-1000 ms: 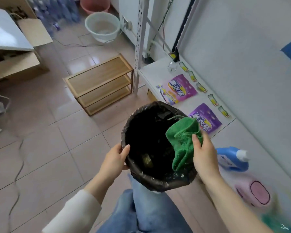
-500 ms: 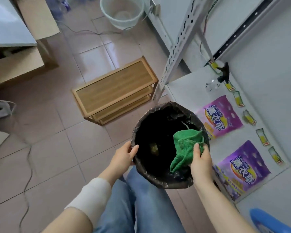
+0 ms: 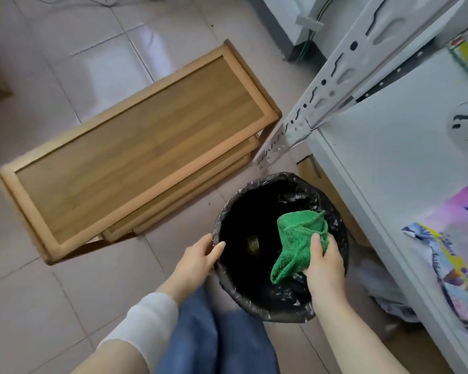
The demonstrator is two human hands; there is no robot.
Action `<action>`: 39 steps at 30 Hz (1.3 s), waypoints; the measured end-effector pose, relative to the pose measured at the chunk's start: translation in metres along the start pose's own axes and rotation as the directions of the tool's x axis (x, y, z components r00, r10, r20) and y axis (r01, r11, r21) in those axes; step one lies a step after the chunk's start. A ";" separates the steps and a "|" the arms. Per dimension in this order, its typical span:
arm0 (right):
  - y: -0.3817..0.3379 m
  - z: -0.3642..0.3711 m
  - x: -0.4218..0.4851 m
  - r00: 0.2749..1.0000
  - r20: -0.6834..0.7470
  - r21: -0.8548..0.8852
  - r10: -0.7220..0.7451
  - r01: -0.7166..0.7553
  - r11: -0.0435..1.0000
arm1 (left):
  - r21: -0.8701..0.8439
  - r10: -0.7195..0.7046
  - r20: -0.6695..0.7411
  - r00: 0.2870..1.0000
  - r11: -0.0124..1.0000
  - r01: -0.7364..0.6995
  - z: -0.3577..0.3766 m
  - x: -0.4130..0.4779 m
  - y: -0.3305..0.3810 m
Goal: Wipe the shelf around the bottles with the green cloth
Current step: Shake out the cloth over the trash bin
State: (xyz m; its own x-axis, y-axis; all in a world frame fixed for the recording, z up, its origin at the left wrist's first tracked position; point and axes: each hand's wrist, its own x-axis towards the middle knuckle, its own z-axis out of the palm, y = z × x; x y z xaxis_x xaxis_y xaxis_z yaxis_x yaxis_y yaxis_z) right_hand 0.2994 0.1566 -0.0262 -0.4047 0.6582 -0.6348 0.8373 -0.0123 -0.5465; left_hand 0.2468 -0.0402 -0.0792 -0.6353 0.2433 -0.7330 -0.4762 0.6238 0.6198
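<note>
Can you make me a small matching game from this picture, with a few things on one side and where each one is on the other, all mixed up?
Things:
1. green cloth
2. wooden rack
3. purple pouch
4. left hand

Places:
A. lying on the white shelf
B. standing on the tiled floor
C. gripping the rim of the black-lined bin
D. held over that bin's opening by the right hand

Pairs: 1-D, 2-B, 3-A, 4-C.
</note>
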 end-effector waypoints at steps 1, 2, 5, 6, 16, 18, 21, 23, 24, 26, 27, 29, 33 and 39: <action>0.005 0.009 0.012 1.000 -0.002 0.015 0.007 -0.007 1.000 | 0.019 0.015 -0.005 1.000 1.000 -0.015 0.002 0.014 -0.003; 0.011 0.016 0.024 1.000 -0.002 0.026 0.009 -0.009 1.000 | 0.027 0.023 -0.010 1.000 0.999 -0.023 0.003 0.028 -0.007; 0.022 0.031 0.049 1.000 0.007 0.039 0.029 -0.029 0.999 | 0.020 0.003 0.007 1.000 1.000 -0.003 0.001 0.059 -0.016; 0.024 0.034 0.055 1.000 0.013 0.045 0.025 -0.026 0.999 | -0.011 -0.012 0.026 1.000 1.000 0.012 0.000 0.067 -0.017; 0.031 0.047 0.094 0.990 0.093 0.250 0.103 -0.124 0.960 | -0.239 0.026 0.086 0.996 0.971 -0.004 -0.002 0.097 -0.019; 0.029 0.046 0.091 0.983 0.135 0.324 0.126 -0.164 0.932 | -0.221 0.023 0.069 0.997 0.975 -0.007 0.000 0.096 -0.020; 0.026 0.043 0.079 0.962 0.233 0.411 0.141 -0.229 0.883 | -0.197 -0.048 0.023 0.999 0.979 0.051 0.006 0.094 -0.019; 0.024 0.039 0.069 0.948 0.289 0.489 0.136 -0.268 0.830 | -0.213 -0.160 -0.068 0.985 0.967 0.143 0.010 0.089 -0.016; 0.021 0.035 0.064 0.943 0.308 0.521 0.129 -0.280 0.806 | -0.250 -0.229 -0.159 0.960 0.950 0.185 0.012 0.083 -0.011; 0.014 0.026 0.049 0.936 0.336 0.537 0.105 -0.282 0.795 | -0.319 -0.314 -0.406 0.858 0.929 0.188 0.013 0.061 0.005; 0.011 0.022 0.041 0.934 0.344 0.526 0.100 -0.279 0.804 | -0.278 -0.234 -0.534 0.812 0.956 0.093 0.013 0.048 0.017; 0.002 0.012 0.021 0.926 0.366 0.478 0.094 -0.273 0.835 | -0.083 0.065 -0.575 0.815 0.987 -0.137 0.015 0.022 0.045; -0.020 -0.013 -0.025 0.928 0.372 0.412 0.033 -0.196 0.890 | 0.137 0.414 -0.182 0.892 0.909 -0.393 0.028 -0.025 0.108; -0.052 -0.055 -0.080 0.931 0.356 0.468 -0.074 -0.109 0.877 | 0.075 0.418 -0.028 0.908 0.907 -0.415 0.012 -0.071 0.162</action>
State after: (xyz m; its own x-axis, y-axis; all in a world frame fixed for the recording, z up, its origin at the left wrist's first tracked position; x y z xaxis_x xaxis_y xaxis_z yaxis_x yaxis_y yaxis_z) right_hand 0.3085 0.1461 0.0833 -0.5702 0.3459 -0.7451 0.6063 -0.4348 -0.6658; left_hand 0.2223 0.0526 0.0697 -0.7930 0.4604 -0.3990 -0.1232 0.5202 0.8451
